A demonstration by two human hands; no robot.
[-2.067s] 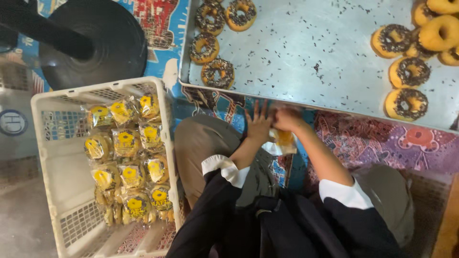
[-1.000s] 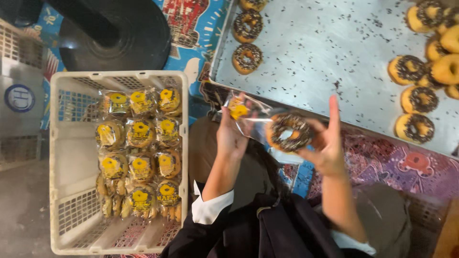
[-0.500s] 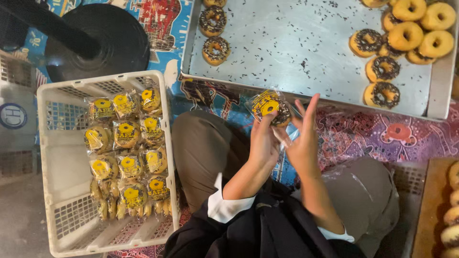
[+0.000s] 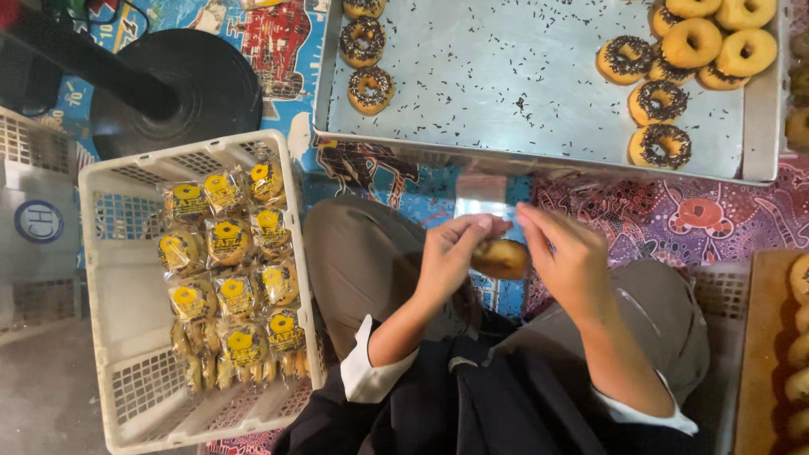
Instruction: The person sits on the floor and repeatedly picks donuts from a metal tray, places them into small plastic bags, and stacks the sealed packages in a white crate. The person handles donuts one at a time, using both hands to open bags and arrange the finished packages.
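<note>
Both hands — left hand (image 4: 451,257), right hand (image 4: 566,263) — grip clamped on bagged doughnut (image 4: 500,258). Left of grip: crate (image 4: 126,286) part-filled with packs. Beyond grip, tray (image 4: 539,84) holds unbagged doughnuts — plenty left.

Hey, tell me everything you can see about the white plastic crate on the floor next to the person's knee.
The white plastic crate is rectangular, with lattice walls and a slotted bottom, slightly grubby. It sits level on the floor by the person's left knee, below a black round base. Its right half holds rows of bagged doughnuts in clear wrappers with yellow labels; the left half shows bare bottom. Neither hand touches it.
</note>
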